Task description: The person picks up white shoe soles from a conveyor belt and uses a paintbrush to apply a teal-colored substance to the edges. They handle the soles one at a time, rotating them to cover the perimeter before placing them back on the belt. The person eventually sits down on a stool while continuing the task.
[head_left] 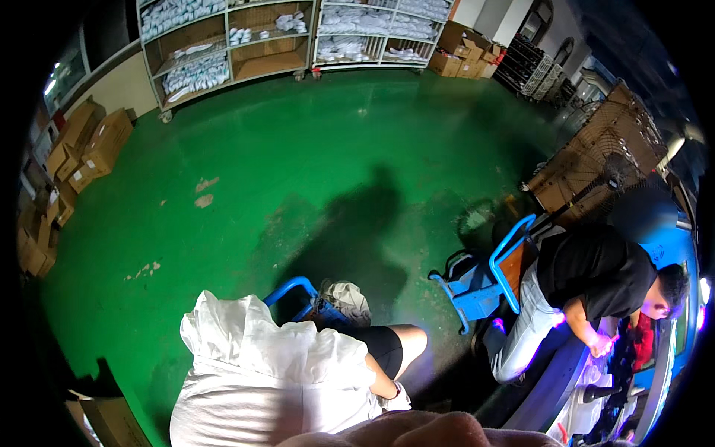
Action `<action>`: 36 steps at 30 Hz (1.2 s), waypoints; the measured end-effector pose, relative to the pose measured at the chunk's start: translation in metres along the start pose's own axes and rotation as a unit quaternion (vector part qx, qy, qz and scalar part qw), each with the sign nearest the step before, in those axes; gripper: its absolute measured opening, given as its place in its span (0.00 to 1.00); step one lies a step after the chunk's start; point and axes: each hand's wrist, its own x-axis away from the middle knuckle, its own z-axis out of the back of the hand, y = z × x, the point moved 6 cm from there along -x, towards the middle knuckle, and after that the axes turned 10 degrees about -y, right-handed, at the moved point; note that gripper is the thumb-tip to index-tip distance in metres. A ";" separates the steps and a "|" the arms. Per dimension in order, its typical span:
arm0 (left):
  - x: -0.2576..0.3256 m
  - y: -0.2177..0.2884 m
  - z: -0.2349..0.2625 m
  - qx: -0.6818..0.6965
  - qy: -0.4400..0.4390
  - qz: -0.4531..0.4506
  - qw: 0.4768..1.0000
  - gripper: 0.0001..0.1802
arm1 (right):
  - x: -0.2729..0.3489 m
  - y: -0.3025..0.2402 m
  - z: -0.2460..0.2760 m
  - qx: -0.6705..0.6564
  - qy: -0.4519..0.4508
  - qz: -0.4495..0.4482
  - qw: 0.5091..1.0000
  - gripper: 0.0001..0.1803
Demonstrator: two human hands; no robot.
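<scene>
My left arm comes out of a white sleeve at the bottom centre, beside my bent knee and dark shorts. Only a little of my left hand (398,400) shows, pale, with a band at the wrist. Its fingers are hidden behind a blurred shape at the lower edge, so what it holds or touches cannot be made out. My right hand is out of the picture. Behind my knee stands a blue-framed seat (299,287), with a crumpled beige cloth or bag (346,302) against it.
At the right a person in black (596,261) bends over a workbench (547,398) under violet light. A blue metal chair (477,299) stands behind them, near a large fan (607,149). Wheeled racks (231,73) with white goods line the back; cardboard boxes (104,145) stand left.
</scene>
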 end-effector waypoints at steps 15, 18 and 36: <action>-0.024 0.021 -0.004 -0.080 -0.007 -0.066 0.995 0.20 | -0.002 0.014 -0.028 -0.033 -0.033 -0.010 0.999 0.14; -0.042 0.026 -0.010 -0.118 0.003 -0.097 0.988 0.20 | -0.003 0.018 -0.030 -0.038 -0.029 -0.016 0.999 0.14; -0.006 0.050 0.019 -0.386 -0.125 -0.138 0.903 0.14 | 0.018 0.037 -0.096 -0.095 -0.057 0.053 0.992 0.16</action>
